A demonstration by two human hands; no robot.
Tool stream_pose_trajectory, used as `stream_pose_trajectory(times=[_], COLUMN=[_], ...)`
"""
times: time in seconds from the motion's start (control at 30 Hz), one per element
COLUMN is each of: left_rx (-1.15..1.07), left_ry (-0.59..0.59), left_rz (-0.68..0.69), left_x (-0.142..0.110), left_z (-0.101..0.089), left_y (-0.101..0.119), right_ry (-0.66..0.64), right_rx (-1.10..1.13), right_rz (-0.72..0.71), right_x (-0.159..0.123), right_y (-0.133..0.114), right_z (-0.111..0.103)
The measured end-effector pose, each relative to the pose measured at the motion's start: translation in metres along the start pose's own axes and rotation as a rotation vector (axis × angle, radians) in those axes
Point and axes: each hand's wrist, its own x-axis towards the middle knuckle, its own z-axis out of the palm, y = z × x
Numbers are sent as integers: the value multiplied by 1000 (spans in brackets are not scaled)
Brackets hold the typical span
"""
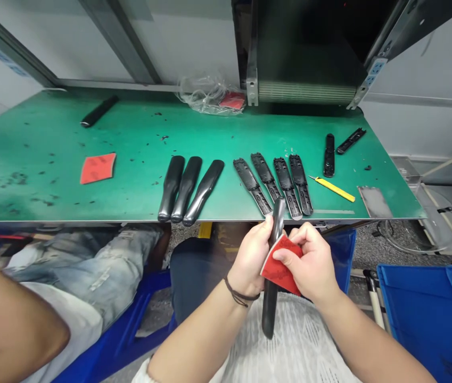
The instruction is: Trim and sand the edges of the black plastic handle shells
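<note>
My left hand (252, 259) is wrapped round a long black plastic handle shell (270, 308), held upright in front of my lap, below the table's front edge. My right hand (314, 264) pinches a folded red sandpaper sheet (279, 270) against the shell's side. Both hands are closed. On the green table (138, 138) lie three glossy black shells (188, 187) side by side, and to their right several black inner halves (276, 183) with ribbed insides facing up.
A yellow craft knife (333, 188) and a grey sanding pad (374, 201) lie at the right. Another red sandpaper sheet (98, 167) lies at the left, a black shell (98, 110) far back left. Blue bins (429, 308) stand beside me. Another person's arm (14, 319) is at the left.
</note>
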Motion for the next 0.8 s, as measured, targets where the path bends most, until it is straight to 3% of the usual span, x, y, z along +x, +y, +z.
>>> stream_pose_trajectory(times=[0.1,0.2,0.3,0.43,0.5,0.6,0.7,0.8], left_rx=[-109,-180,-241,-351,-305,-109,62,210], left_ry=[-114,-60,-10,-7,-23,-36,-46,-137], left_rz=[-7,20,97,221,254,292,354,302], left_x=[4,8,16,27,27,20,10,0], left_z=[2,4,-1,-16,-22,-26,-24,-22], left_y=[5,16,33,58,66,66,54,40], right_ry=[-45,-129,-295,-496,-436,-231,-134,-96], right_rx=[-6,-51,-154,-259,-163,33,80,27], right_rz=[38,108,222,249,226,177,97,1], right_x=[-8,-22,-43,-67,-65,-45,-19,2], right_y=[-1,0,8,31,43,48,35,12], right_z=[2,5,7,-7,-22,-44,-54,-51])
